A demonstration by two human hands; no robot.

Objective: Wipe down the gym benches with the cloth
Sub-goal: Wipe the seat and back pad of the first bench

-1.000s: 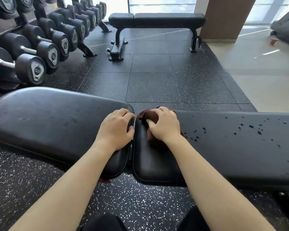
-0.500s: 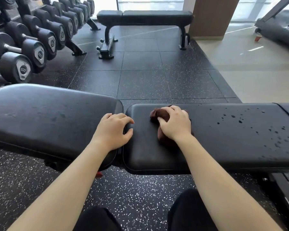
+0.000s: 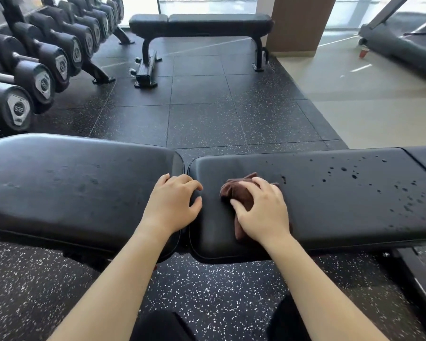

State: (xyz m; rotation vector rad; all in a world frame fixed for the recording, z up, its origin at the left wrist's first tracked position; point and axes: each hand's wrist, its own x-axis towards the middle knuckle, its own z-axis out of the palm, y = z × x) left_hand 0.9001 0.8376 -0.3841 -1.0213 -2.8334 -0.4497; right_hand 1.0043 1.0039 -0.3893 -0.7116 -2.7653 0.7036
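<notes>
A black padded bench runs across the view in front of me, with a left pad (image 3: 71,183) and a right pad (image 3: 342,205) split by a narrow gap. Water droplets (image 3: 342,169) speckle the right pad's far right part. A crumpled brown cloth (image 3: 239,194) lies on the right pad near the gap. My right hand (image 3: 262,210) presses down on the cloth, fingers curled over it. My left hand (image 3: 174,203) rests on the left pad's end, fingers bent at the gap and holding nothing.
A second black bench (image 3: 199,23) stands farther off across the speckled rubber floor (image 3: 202,124). A rack of dumbbells (image 3: 42,57) lines the left side. A treadmill (image 3: 403,43) and a small red cup (image 3: 363,51) are at the far right on pale flooring.
My right hand has slid the cloth rightward along the right pad, away from the gap. My left hand has stayed at the end of the left pad. The camera view shifted right.
</notes>
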